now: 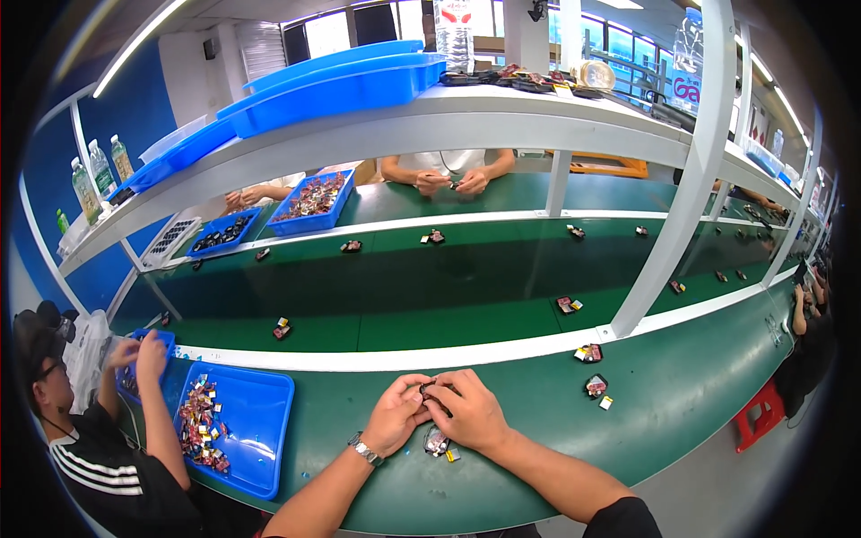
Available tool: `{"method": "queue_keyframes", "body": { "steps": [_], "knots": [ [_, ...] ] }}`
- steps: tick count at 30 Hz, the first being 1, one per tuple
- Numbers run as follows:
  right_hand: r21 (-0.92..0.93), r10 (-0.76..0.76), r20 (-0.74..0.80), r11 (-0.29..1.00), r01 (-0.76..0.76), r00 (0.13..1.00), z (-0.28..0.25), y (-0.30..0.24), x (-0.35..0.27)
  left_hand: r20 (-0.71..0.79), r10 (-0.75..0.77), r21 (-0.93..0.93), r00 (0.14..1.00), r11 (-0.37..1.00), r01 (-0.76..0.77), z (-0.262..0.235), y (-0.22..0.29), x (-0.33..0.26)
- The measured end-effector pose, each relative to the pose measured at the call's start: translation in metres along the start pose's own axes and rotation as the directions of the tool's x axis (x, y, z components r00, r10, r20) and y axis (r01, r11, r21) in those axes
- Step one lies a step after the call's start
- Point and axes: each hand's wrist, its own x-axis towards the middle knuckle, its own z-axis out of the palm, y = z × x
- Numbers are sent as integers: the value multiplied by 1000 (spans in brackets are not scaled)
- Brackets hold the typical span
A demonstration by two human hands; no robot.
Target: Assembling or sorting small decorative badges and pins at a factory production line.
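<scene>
My left hand (395,414) and right hand (468,411) pinch one small dark part (427,391) between closed fingertips, steadying it; spare parts (439,443) lie beneath, near.

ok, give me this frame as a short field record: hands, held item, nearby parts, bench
left hand: pinching a small dark part together with the right hand
right hand: on the same part
small dark part: held above the bench, details too small to tell
loose pieces: on the bench under the hands
blue tray: person's left, holds small parts
bench: green
</scene>
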Motion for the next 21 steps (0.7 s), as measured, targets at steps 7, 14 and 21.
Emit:
{"method": "queue_keyframes", "body": {
  "steps": [7, 14, 21],
  "knots": [
    [-101, -18, 21, 995, 20, 1000, 5, 5, -6, -31, -14, 8, 999, 1000, 14, 5, 0, -1],
    [-164, -57, 12, 985, 58, 998, 9, 5, -8, -45, -10, 8, 999, 1000, 10, 4, -2, 1],
    [-224, -96, -1, 970, 94, 995, 8, 3, -4, -68, -5, 24, 998, 1000, 7, 9, 1, 0]
  ]
}}
